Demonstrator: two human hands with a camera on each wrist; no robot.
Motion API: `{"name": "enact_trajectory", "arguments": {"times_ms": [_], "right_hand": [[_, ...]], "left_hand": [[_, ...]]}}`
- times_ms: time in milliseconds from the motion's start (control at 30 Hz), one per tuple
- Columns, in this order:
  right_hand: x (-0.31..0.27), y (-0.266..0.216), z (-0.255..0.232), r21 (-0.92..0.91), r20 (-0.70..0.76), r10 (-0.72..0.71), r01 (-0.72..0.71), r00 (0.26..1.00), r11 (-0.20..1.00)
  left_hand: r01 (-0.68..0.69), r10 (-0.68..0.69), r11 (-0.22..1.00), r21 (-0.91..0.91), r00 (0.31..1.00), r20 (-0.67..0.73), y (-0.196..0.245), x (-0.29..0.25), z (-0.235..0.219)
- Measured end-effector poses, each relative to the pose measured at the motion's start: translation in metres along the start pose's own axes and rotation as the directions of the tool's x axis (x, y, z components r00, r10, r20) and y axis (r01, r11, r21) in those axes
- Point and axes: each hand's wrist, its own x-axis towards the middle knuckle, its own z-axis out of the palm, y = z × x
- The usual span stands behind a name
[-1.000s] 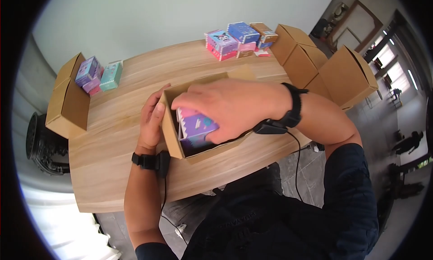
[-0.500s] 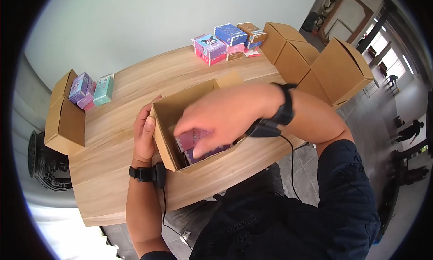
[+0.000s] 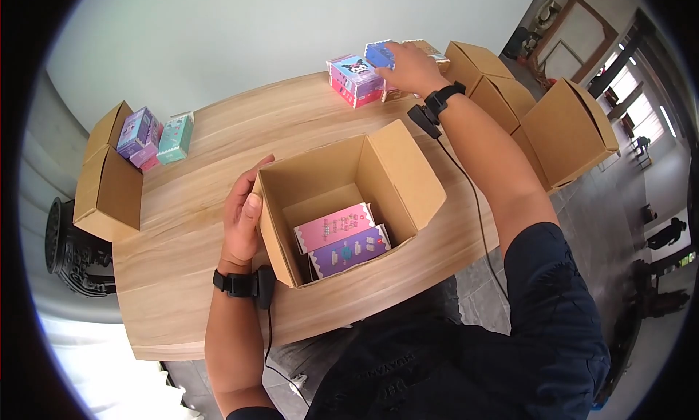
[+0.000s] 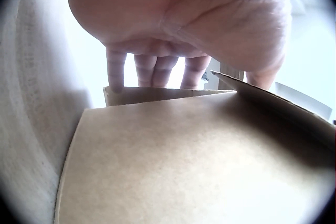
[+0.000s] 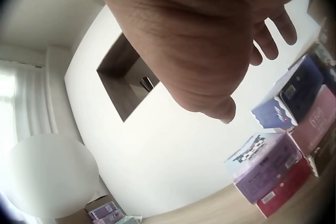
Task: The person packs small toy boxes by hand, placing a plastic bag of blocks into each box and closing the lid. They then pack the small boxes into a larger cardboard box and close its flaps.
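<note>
An open cardboard box (image 3: 312, 171) stands on the table in front of me in the head view, one flap folded outward on its right. Inside lie a pink box (image 3: 335, 228) and a purple box (image 3: 349, 252), side by side. My left hand (image 3: 243, 216) holds the cardboard box at its left end, thumb near the rim and fingers reaching round the far corner. At the back of the table, my right hand (image 3: 413, 67) reaches over a blue box (image 3: 377, 54) on a stack. The right wrist view shows its fingers (image 5: 265, 41) spread above the blue box.
A purple-and-pink stack (image 3: 354, 78) stands left of the blue box, and a brown box (image 3: 429, 50) sits right of it. Closed cartons (image 3: 561, 132) line the right edge. At the left are more cartons (image 3: 109, 187) beside purple boxes and a teal box (image 3: 176, 137).
My right hand has left the cardboard box and moved up to the stack at the back. The pink and purple boxes now lie uncovered inside. My left hand stays at the carton's left end.
</note>
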Motion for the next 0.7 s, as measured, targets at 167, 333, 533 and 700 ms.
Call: {"name": "enact_trajectory", "arguments": {"times_ms": [167, 333, 533, 700], "right_hand": [[-0.005, -0.003, 0.012, -0.151, -0.089, -0.047, 0.034, 0.995, 0.988], [-0.013, -0.003, 0.016, -0.226, -0.099, -0.117, 0.092, 0.988, 0.970], [-0.018, -0.005, 0.012, -0.291, -0.086, -0.142, 0.111, 0.986, 0.950], [-0.027, -0.013, -0.031, -0.043, -0.183, -0.009, 0.001, 0.983, 0.999]], "left_hand": [[-0.028, 0.029, 0.999, 0.020, 1.000, -0.011, -0.001, 0.002, -0.001], [-0.006, 0.006, 1.000, 0.029, 1.000, -0.006, 0.003, 0.001, 0.001], [-0.006, 0.006, 1.000, 0.007, 1.000, 0.006, 0.002, 0.001, 0.001], [-0.011, 0.011, 1.000, 0.001, 1.000, 0.012, 0.001, 0.001, 0.000]]}}
